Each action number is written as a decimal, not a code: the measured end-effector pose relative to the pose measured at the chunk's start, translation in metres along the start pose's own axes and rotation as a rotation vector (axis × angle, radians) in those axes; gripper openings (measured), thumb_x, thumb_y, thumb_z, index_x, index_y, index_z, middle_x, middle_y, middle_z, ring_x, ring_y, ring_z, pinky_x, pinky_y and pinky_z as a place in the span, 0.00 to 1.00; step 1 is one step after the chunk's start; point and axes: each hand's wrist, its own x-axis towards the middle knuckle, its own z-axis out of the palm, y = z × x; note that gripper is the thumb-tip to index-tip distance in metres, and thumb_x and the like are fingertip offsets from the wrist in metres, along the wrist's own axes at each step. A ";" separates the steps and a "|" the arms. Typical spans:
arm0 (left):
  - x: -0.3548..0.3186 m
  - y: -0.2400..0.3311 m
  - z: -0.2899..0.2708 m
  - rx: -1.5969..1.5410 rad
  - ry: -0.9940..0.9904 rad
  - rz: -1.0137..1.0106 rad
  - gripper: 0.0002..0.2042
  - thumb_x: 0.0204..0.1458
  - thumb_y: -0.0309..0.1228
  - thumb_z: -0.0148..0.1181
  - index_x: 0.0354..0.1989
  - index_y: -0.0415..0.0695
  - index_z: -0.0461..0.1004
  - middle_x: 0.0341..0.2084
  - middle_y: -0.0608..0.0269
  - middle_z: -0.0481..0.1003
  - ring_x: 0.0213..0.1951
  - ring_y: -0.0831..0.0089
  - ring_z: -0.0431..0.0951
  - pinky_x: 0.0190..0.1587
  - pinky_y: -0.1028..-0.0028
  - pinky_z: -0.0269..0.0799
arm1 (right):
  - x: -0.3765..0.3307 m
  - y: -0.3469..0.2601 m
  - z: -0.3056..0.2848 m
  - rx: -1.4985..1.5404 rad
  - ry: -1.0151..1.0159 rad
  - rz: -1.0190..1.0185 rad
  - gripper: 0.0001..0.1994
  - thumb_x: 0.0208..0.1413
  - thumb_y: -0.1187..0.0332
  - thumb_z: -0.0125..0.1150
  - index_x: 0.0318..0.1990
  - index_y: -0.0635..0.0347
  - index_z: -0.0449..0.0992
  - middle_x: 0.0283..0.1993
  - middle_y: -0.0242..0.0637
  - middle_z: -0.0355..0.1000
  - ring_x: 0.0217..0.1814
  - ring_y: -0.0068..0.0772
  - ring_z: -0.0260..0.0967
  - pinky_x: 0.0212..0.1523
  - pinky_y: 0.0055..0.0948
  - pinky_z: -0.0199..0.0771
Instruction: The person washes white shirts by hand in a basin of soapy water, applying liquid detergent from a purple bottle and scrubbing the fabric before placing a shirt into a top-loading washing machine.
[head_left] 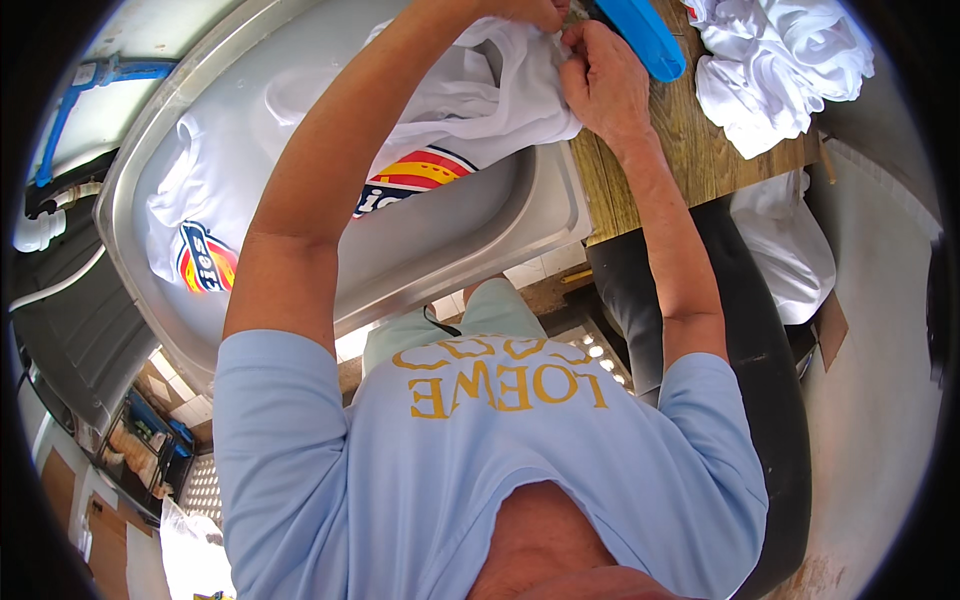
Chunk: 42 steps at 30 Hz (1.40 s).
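A wet white T-shirt (450, 110) with a red, yellow and dark blue print lies bunched across the right end of a metal basin (480, 265), up against a wooden board (680, 150). At its far right edge, my right hand (612, 88) has its fingers bent in and closed on the fabric. My left hand (528, 10) reaches across to the same edge, close by the right. It is partly cut off by the top of the view, and its visible fingers are closed on the cloth. Exactly what lies between the fingertips is hidden.
Another white garment (180, 200) with a similar print floats in the basin's left side. On the board sit a long blue plastic object (645, 40) and a heap of white cloth (780, 70). A white bag (785, 250) hangs below the board, beside a black surface (760, 400).
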 end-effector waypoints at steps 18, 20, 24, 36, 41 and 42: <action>0.001 0.007 -0.003 -0.015 -0.045 -0.074 0.07 0.30 0.29 0.67 0.19 0.40 0.78 0.17 0.57 0.77 0.21 0.70 0.76 0.27 0.71 0.70 | 0.000 0.004 0.000 -0.054 -0.029 -0.024 0.08 0.44 0.75 0.50 0.34 0.57 0.71 0.30 0.38 0.70 0.33 0.47 0.68 0.33 0.39 0.68; -0.001 0.007 -0.005 -0.029 -0.045 -0.079 0.07 0.30 0.29 0.66 0.19 0.40 0.78 0.17 0.58 0.77 0.21 0.70 0.76 0.27 0.72 0.70 | -0.001 0.006 0.002 -0.061 -0.028 -0.033 0.09 0.44 0.75 0.50 0.35 0.57 0.72 0.30 0.38 0.70 0.32 0.46 0.68 0.33 0.39 0.68; 0.003 0.005 0.001 -0.051 -0.035 -0.049 0.06 0.30 0.28 0.65 0.19 0.40 0.78 0.17 0.58 0.77 0.21 0.70 0.76 0.27 0.72 0.70 | -0.001 0.001 -0.002 -0.033 -0.008 0.017 0.07 0.44 0.75 0.50 0.33 0.58 0.71 0.29 0.38 0.70 0.32 0.46 0.68 0.33 0.39 0.69; 0.001 0.002 0.001 -0.020 -0.001 -0.011 0.06 0.30 0.27 0.64 0.19 0.40 0.77 0.16 0.57 0.76 0.21 0.68 0.76 0.26 0.70 0.70 | 0.002 -0.002 -0.002 -0.021 0.004 0.023 0.07 0.44 0.75 0.51 0.32 0.56 0.72 0.28 0.37 0.69 0.31 0.45 0.68 0.32 0.38 0.69; -0.001 0.008 -0.003 -0.039 -0.028 -0.017 0.05 0.31 0.27 0.63 0.18 0.40 0.77 0.17 0.56 0.76 0.21 0.67 0.76 0.27 0.69 0.70 | 0.001 0.001 -0.002 -0.026 -0.016 -0.004 0.06 0.44 0.75 0.51 0.32 0.56 0.71 0.28 0.37 0.69 0.31 0.44 0.68 0.32 0.37 0.69; 0.000 0.008 -0.002 -0.014 -0.018 -0.022 0.05 0.31 0.27 0.63 0.18 0.40 0.77 0.17 0.56 0.76 0.21 0.66 0.76 0.27 0.69 0.70 | -0.002 0.009 0.002 -0.047 -0.019 -0.020 0.07 0.44 0.75 0.51 0.33 0.56 0.72 0.28 0.37 0.69 0.31 0.44 0.68 0.32 0.37 0.69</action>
